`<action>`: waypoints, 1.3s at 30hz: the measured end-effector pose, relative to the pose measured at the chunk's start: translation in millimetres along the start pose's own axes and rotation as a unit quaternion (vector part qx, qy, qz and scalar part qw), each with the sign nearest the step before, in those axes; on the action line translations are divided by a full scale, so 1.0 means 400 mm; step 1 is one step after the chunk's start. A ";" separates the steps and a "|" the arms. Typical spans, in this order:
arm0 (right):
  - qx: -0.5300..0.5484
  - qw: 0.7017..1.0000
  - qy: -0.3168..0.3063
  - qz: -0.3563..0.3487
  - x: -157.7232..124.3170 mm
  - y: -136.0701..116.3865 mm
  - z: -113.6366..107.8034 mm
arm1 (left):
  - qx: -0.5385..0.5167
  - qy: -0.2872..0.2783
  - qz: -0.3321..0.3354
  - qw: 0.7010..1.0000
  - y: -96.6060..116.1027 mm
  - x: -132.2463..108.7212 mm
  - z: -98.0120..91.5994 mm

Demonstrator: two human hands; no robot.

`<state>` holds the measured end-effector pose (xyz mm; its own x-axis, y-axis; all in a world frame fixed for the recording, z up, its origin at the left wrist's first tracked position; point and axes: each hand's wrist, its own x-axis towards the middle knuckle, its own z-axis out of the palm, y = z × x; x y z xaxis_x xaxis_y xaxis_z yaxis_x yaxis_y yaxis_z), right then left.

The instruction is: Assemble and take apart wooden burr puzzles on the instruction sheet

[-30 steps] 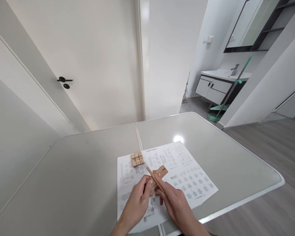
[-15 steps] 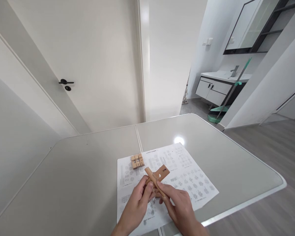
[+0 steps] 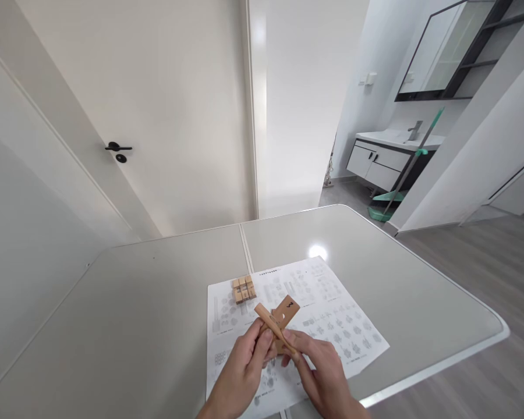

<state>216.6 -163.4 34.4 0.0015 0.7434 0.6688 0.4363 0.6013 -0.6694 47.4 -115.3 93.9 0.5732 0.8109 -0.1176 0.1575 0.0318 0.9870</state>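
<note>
"Light-brown wood: what is being held, and where?"

"Low in the centre of the frame, an upper slat (image 3: 263, 314) slopes down from left to right. It crosses a marked slat (image 3: 291, 306), which points up to the right and shows a dark squiggle near its end. More wood sits beneath, mostly hidden."

"And the grip?"

"Pinched on both sides. The left hand (image 3: 242, 364) has its fingers closed on the slats near their crossing; which one the thumb presses, I cannot tell. The right hand (image 3: 321, 362) has its fingers closed on the upper slat's lower right end."

"How would they handle?"

"Light and stiff, I'd judge, smooth but not slippery. Hard twisting might chip thin edges. Flat faces near the ends look best to hold, keeping the crossing free."

"What lies around?"

"Below the hands, a printed sheet (image 3: 362, 364) covers part of a grey desk (image 3: 135, 326). On its upper left rests a small wooden block cluster (image 3: 243, 290)."
</note>
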 end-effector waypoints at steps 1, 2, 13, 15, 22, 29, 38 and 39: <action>0.004 1.000 0.000 0.004 -0.001 0.003 0.002 | -0.001 -0.001 0.000 1.000 0.000 0.001 0.001; 0.007 1.000 0.001 0.008 -0.003 0.006 0.004 | -0.002 0.000 0.001 1.000 0.000 0.002 0.001; -0.026 0.989 -0.101 0.105 0.002 0.036 -0.021 | -0.016 0.050 -0.021 0.998 -0.066 -0.006 -0.054; -0.063 0.983 -0.114 0.132 0.004 0.044 -0.037 | 0.019 0.078 -0.024 0.997 -0.087 -0.009 -0.074; -0.137 0.963 -0.121 0.199 -0.010 0.062 -0.012 | 0.154 0.100 -0.015 0.983 -0.132 -0.011 -0.097; -0.232 0.944 -0.114 0.206 -0.027 0.079 0.067 | 0.188 0.098 -0.016 0.977 -0.126 -0.015 -0.091; -0.283 0.924 -0.158 0.202 -0.015 0.095 0.076 | 0.250 0.136 0.016 0.959 -0.074 -0.032 -0.101; -0.276 0.923 -0.160 0.215 -0.013 0.095 0.067 | 0.258 0.140 0.020 0.956 -0.069 -0.034 -0.103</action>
<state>208.9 -136.5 -3.4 0.0545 0.9799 0.1919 0.8499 0.0554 -0.5241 2.1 -103.3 72.7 0.3599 0.9327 0.0245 0.5572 -0.2359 0.7962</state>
